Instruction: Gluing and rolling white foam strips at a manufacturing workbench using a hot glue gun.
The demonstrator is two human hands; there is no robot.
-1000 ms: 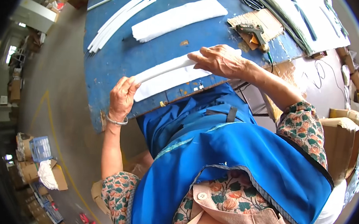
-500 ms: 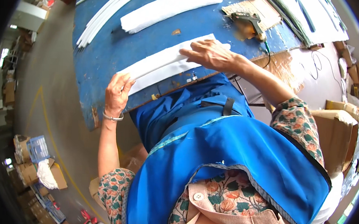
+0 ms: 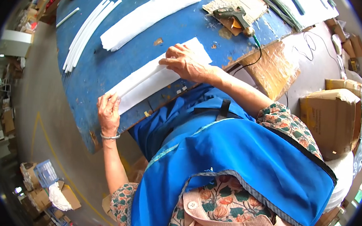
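Leftmost, the left hand (image 3: 108, 113) pinches the near end of a long folded strip of soft white padding (image 3: 154, 75) lying across the scuffed blue wooden table (image 3: 87, 77). Further right, the right hand (image 3: 185, 63) presses flat on the strip, fingers spread. Uneven pressure could let the fold slip askew. Beyond lie thin white rods (image 3: 90, 29) and a glue gun (image 3: 235, 15) on cardboard.

Workshop, worn blue workbench (image 3: 87, 77), glue gun (image 3: 234, 15), white rods (image 3: 88, 29), cardboard boxes (image 3: 336, 119), concrete floor (image 3: 32, 144)
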